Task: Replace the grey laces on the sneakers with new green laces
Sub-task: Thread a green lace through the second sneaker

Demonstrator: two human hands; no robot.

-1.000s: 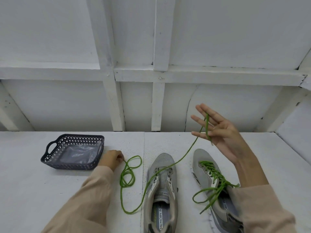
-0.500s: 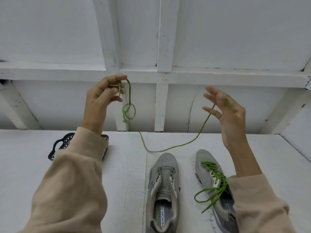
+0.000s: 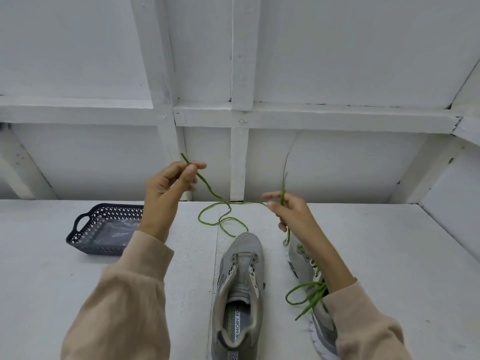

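Note:
Two grey sneakers stand on the white table. The left sneaker [image 3: 240, 281] has no lace in its eyelets. The right sneaker [image 3: 310, 271] is laced in green, with loose loops at its tongue, and my right forearm covers part of it. A loose green lace [image 3: 223, 216] hangs in the air above the table between both hands, its slack looping down near the left sneaker's toe. My left hand [image 3: 168, 185] pinches one end of it, raised. My right hand [image 3: 291, 211] holds the other end, lower.
A dark perforated basket [image 3: 85, 237] with a handle sits at the left of the table, something clear and plastic inside it. A white panelled wall with beams rises right behind the table.
My left hand picked the lace end up from the table, rose high, then came down and rightwards. My right hand sank lower. The tangle in the lace has opened into loose loops.

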